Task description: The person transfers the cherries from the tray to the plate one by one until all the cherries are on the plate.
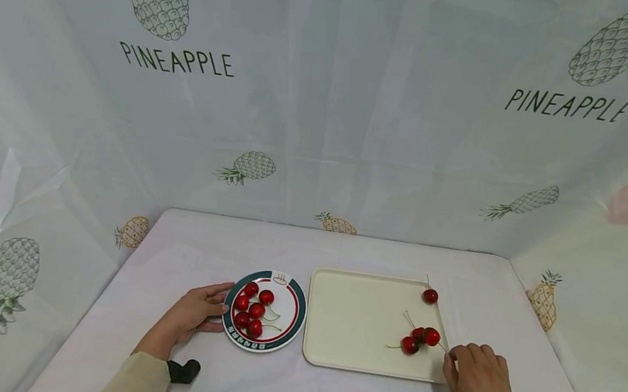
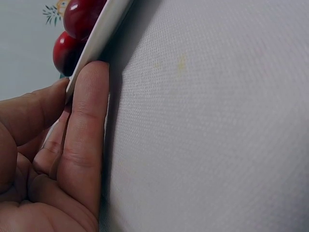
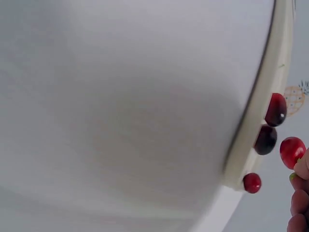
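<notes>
My left hand [image 1: 193, 310] holds the left rim of a round plate [image 1: 288, 338], its thumb [image 2: 34, 108] at the rim and a finger [image 2: 84, 116] against the underside. The plate is white with a green and red border, and several cherries [image 1: 256, 310] lie on it. At the right, my right hand [image 1: 481, 383] pinches a red cherry [image 3: 292, 152] by its stem over the cream rectangular tray [image 1: 357, 321]. Beside that cherry on the tray are two darker ones [image 1: 409, 345], and another cherry [image 1: 430, 295] lies near the back right corner.
The plate and tray stand side by side on a white-covered table [image 1: 237, 239]. A pineapple-printed cloth [image 1: 326, 105] hangs behind and along the sides. A black strap [image 1: 184, 371] sits at my left wrist.
</notes>
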`<state>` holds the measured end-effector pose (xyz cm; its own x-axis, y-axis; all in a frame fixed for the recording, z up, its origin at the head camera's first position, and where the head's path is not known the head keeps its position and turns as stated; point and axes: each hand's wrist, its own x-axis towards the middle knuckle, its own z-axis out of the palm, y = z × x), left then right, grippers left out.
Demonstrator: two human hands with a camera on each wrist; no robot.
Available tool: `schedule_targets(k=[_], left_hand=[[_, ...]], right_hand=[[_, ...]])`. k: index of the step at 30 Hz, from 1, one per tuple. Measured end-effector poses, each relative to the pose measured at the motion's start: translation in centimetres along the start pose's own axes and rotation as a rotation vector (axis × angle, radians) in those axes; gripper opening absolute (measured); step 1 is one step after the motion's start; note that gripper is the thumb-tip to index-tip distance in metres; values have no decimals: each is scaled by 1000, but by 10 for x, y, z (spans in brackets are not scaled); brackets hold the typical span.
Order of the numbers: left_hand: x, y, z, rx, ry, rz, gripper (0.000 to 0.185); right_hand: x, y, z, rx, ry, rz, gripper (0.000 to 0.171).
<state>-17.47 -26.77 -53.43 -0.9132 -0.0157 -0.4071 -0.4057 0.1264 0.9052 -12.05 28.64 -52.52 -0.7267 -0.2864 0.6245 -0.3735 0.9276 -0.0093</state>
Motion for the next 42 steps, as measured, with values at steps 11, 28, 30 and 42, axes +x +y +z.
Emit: schedule_targets(k=[11,28,30,42], left_hand=[[-1,1,0,11,16,-13,55],[-1,4,1,7,13,-13,54],[-1,3,0,5,12,-12,53],[0,2,0,-5,16,-17,54]], right_hand=[[37,-9,8,-3,36,-122,47],[85,-41,32,14,38,-294,38],[89,-47,36,12,47,-305,39],[117,-85,55,66,103,-356,36]])
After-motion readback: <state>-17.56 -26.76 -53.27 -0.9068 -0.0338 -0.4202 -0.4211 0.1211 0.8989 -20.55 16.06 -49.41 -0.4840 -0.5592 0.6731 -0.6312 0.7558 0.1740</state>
